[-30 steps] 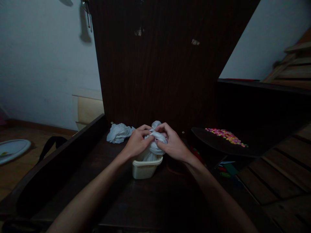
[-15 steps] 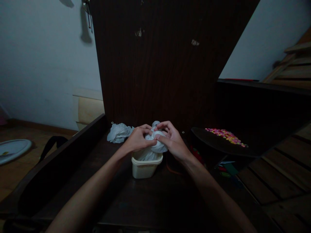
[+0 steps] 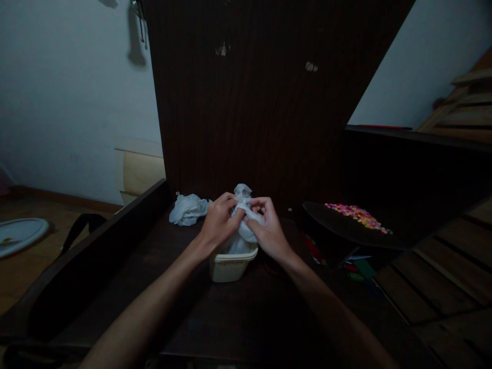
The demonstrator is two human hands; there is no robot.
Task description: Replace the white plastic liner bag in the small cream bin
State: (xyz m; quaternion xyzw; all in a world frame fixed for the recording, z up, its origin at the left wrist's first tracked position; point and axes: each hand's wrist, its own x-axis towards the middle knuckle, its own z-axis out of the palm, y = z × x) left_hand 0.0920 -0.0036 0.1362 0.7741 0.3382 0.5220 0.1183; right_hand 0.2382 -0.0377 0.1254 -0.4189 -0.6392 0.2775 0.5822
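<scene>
A white plastic bag (image 3: 243,191), bunched and twisted near its top, rises out of a small cream plastic container (image 3: 230,270). My left hand (image 3: 221,218) pinches the bag from the left, its thumb and fingers closed on the gathered plastic. From the right, my right hand (image 3: 267,225) grips the same bag, thumb against the bulging folds. The lower part of the bag sits inside the container, and what it holds is hidden. Left of my hands, a second crumpled white plastic bag (image 3: 188,209) lies on the dark wooden surface (image 3: 154,271).
A tall dark wooden panel (image 3: 246,118) stands behind the container. At right, a dark curved shelf (image 3: 326,220) carries many small pink and yellow pieces (image 3: 357,215). A raised wooden edge (image 3: 103,248) borders the left side. A white round lid-like object (image 3: 21,236) is low at far left.
My hands have shifted slightly left on the bag. Its twisted top now stands higher above my fingers, and the container is nearly where it was.
</scene>
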